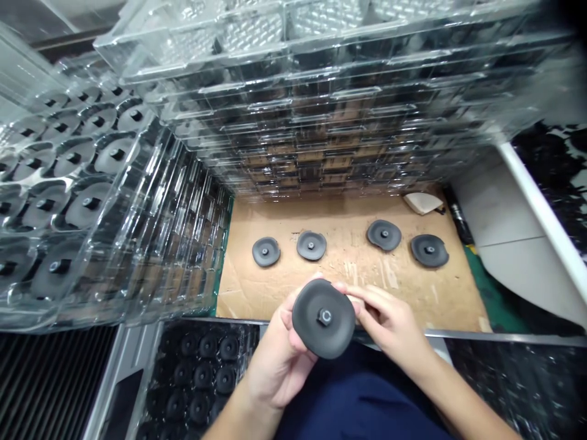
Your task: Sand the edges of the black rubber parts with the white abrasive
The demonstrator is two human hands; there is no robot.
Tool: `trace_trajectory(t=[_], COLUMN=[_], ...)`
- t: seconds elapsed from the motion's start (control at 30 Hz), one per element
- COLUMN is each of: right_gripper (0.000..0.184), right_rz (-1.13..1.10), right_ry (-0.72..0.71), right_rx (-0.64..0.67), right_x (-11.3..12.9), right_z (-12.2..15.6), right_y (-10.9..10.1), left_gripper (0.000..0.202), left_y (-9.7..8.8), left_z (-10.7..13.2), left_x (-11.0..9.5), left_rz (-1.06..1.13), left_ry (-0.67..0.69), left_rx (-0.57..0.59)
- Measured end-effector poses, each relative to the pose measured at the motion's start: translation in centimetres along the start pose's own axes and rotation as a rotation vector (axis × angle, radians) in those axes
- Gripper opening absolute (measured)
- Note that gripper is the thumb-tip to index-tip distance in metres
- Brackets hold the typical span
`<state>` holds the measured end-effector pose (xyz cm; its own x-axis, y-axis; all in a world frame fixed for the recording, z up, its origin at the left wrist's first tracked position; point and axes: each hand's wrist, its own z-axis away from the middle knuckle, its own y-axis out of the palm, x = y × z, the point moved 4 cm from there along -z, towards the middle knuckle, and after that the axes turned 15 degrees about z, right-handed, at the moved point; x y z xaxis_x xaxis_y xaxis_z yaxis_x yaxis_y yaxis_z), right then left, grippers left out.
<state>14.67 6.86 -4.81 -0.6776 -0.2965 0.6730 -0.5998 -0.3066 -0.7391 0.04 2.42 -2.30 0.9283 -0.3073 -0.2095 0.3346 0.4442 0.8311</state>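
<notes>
A matte black dished disc point(306, 335), rounded-square in outline with a raised metal-tipped hub at its centre, is held up in front of me. My left hand point(280, 357) grips it from the left and below, thumb at the edge. At the right rim, the fingertips of my right hand point(389, 318) are closed against the disc; a small pale patch shows between them, too small to name. Beyond my hands, similar black discs lie hub-up on the cardboard: a far-left one point(266, 252), one beside it point(311, 245), and a right pair, one disc point(384, 235) and another point(430, 250).
Tall stacks of clear plastic trays stand at the back point(293, 116) and left point(156, 201); the left top tray holds several discs. Cardboard point(348, 275) covers the work surface. A white-edged panel point(541, 214) borders the right. Below left sits another filled tray point(197, 379).
</notes>
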Motion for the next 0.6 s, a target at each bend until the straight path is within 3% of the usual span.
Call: trace_trajectory(t=[0.13, 0.23, 0.3, 0.37, 0.47, 0.53, 0.6], right_gripper=[0.023, 0.023, 0.025, 0.026, 0.025, 0.023, 0.022], right_rz=[-0.023, -0.043, -0.049, -0.061, -0.088, -0.084, -0.051], right_ry=[0.053, 0.073, -0.038, -0.264, -0.441, -0.395, -0.363], right_rx=[-0.069, -0.172, -0.245, -0.263, -0.087, 0.049, 0.012], right_x=[-0.4, 1.4, 4.1, 7.2, 9.7, 9.8, 9.8], right_z=[-0.5, -0.5, -0.3, -0.2, -0.5, -1.1, -1.7], right_y=[-1.8, -4.5, -6.2, -7.1, -6.8, -6.0, -5.9], left_gripper=[0.057, 0.057, 0.06, 0.058, 0.054, 0.059, 0.065], left_y=[0.5, 1.0, 1.0, 0.9, 0.5, 0.3, 0.5], left_z=[0.3, 0.3, 0.2, 0.0, -0.3, -0.4, -0.4], left_x=[0.2, 0.3, 0.5, 0.6, 0.6, 0.5, 0.5], left_rz=[-0.013, -0.045, -0.077, -0.103, -0.121, -0.125, -0.127], left_ry=[-0.011, 0.0, 0.028, 0.038, 0.047, 0.077, 0.068], left_rx=[0.021, -0.002, -0.048, -0.075, -0.102, -0.128, -0.127])
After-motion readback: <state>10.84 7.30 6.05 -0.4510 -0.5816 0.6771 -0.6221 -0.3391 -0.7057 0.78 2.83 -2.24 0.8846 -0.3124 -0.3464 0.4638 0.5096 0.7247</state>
